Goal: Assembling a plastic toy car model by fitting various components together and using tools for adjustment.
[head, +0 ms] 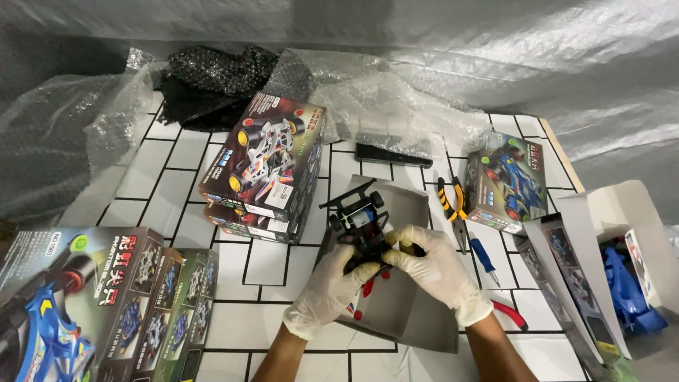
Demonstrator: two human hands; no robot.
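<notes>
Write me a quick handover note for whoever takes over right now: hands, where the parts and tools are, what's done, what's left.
Left hand and right hand, both gloved, grip the black toy car chassis together above the grey sheet.
Pliers and blue screwdriver lie right of the sheet; small red parts lie on it.
Done: chassis has wheels and a front bumper.
Left: no body shell on it; a blue shell sits in the open box at right. Stacked boxes look closed.
</notes>
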